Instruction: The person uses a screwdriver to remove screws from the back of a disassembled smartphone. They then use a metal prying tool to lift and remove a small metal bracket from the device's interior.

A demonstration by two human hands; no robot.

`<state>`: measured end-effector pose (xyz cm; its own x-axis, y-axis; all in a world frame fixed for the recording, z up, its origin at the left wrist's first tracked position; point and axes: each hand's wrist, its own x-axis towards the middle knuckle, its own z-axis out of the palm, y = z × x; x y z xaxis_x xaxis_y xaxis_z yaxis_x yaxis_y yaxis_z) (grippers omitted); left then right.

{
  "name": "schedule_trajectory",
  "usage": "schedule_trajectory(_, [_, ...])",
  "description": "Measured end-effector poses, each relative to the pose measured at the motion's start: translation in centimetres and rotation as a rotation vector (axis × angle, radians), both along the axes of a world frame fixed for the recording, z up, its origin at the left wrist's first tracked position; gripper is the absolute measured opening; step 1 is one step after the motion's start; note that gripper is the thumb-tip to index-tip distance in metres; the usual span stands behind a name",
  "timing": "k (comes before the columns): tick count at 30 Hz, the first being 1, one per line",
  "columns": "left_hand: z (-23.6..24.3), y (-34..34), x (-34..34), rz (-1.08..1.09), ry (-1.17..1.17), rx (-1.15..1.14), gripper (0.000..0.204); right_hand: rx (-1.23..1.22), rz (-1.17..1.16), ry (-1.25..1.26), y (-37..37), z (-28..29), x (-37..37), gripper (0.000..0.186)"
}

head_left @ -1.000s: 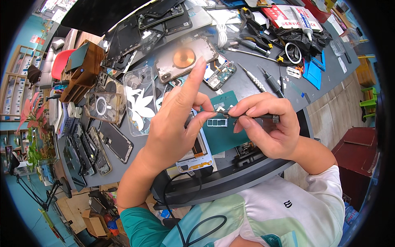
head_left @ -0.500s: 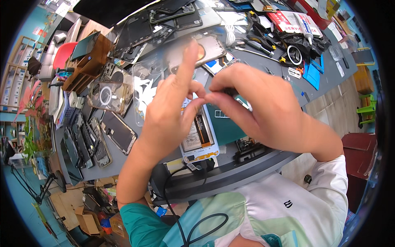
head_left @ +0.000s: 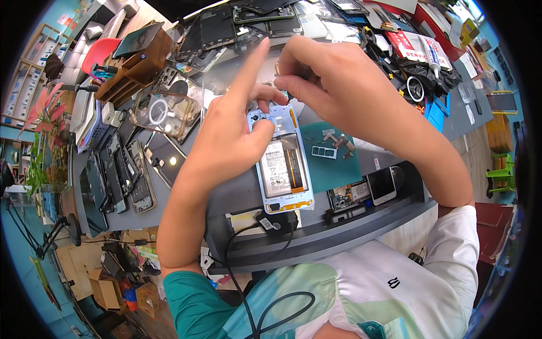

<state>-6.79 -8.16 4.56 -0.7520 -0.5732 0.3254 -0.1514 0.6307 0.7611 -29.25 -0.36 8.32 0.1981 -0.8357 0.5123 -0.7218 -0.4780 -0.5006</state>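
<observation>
An opened phone [head_left: 309, 179], light blue with its battery [head_left: 276, 174] and a dark flex strip exposed, lies in front of me with its top end away from me. My left hand [head_left: 228, 133] is at its upper left, thumb over the upper part, other fingers curled at the top edge, index finger stretched away. Just beyond that top edge, my right hand [head_left: 339, 79] is closed in a pinch close to the left fingertips; what it pinches is hidden. Right of the phone, a green mat [head_left: 339, 172] bears a SIM tray [head_left: 324, 152] and several small metal pieces [head_left: 343, 141].
Phone housings [head_left: 138, 181] lie at the left, near clear cases [head_left: 164, 116] and a wooden organizer [head_left: 127, 70]. Cutters, a glue tube [head_left: 432, 59] and a red-white packet fill the far right. A white phone [head_left: 383, 186] sits in the tray before me; a black cable [head_left: 231, 254] hangs down.
My right hand has moved away from me, off the left thumb to beyond the phone's top edge. The left thumb now overlaps the phone. More of the phone and green mat shows.
</observation>
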Motion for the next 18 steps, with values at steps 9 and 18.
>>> schedule_trajectory(9, [-0.8, 0.1, -0.5, -0.011, -0.008, 0.073, 0.106, -0.011, 0.018, 0.029, -0.7, -0.9, -0.6, 0.015])
schedule_trajectory(18, [-1.4, -0.1, -0.7, -0.02, 0.012, 0.04, 0.106, 0.005, 0.027, 0.045, -0.7, -1.0, -0.5, 0.017])
